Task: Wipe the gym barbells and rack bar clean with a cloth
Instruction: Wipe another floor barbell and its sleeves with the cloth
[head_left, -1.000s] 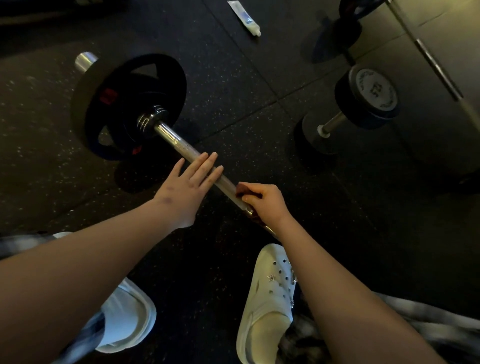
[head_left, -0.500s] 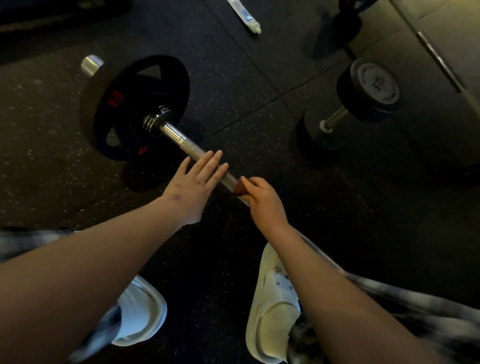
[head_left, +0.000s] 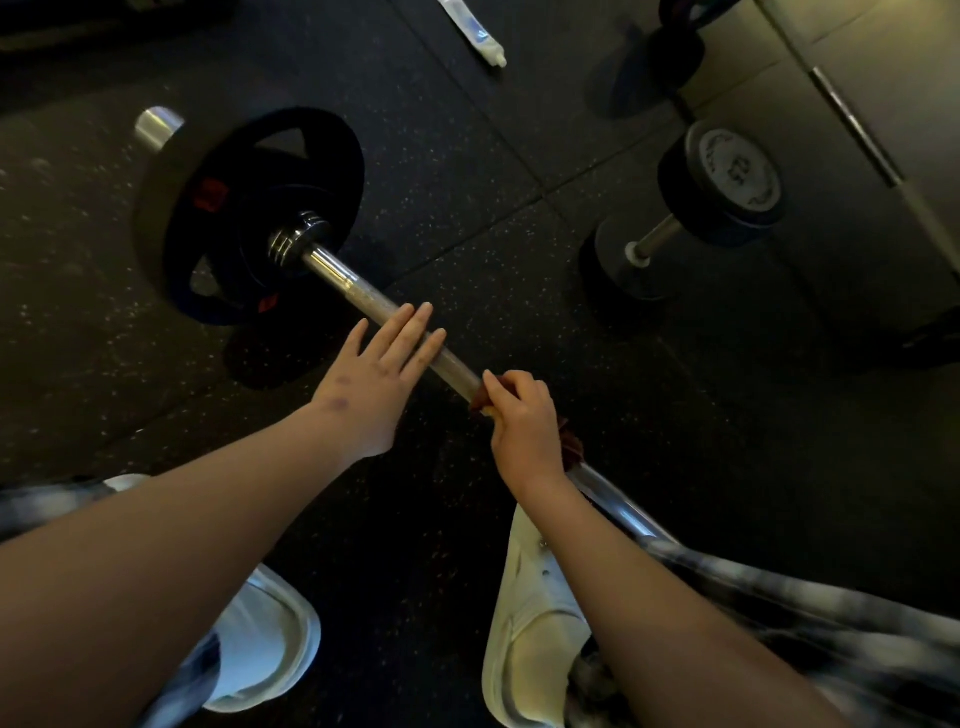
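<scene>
A steel barbell (head_left: 358, 288) lies on the black rubber floor, running from a black weight plate (head_left: 244, 208) at the upper left down toward my right leg. My left hand (head_left: 374, 379) rests flat on the bar with straight fingers. Just below it, my right hand (head_left: 522, 421) grips a dark reddish-brown cloth (head_left: 571, 447) wrapped round the bar. Most of the cloth is hidden under the hand.
A black dumbbell (head_left: 691, 213) stands to the right of the bar. A white tube (head_left: 475, 34) lies on the floor at the top. Another steel bar (head_left: 857, 124) runs along the upper right. My two white shoes (head_left: 535, 623) stand below the barbell.
My right hand with the cloth has slid up the bar toward my left hand. My left hand has stayed flat on the bar.
</scene>
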